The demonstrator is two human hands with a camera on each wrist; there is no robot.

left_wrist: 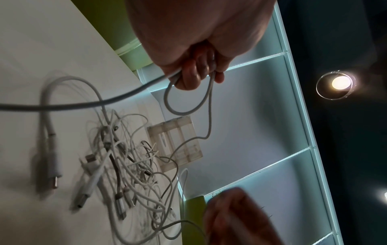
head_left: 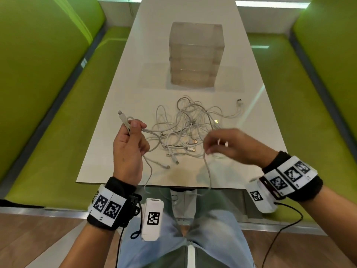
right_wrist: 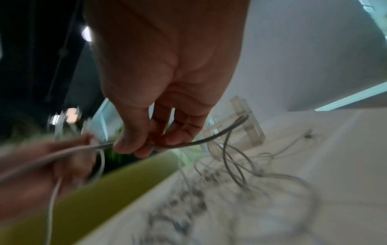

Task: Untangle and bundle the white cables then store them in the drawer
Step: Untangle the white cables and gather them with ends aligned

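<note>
You have a tangled heap of thin white charging cables [head_left: 185, 130] lying loose on the near half of the pale table, loops crossing one another, metal plug ends sticking out at its near edge and one plug lying apart to the far right; one white cable strand [head_left: 148, 171] is lifted out of the heap and sags past the table's near edge; behind the heap stands a clear plastic stack of small drawers [head_left: 195, 57], upright, all drawers closed.
</note>
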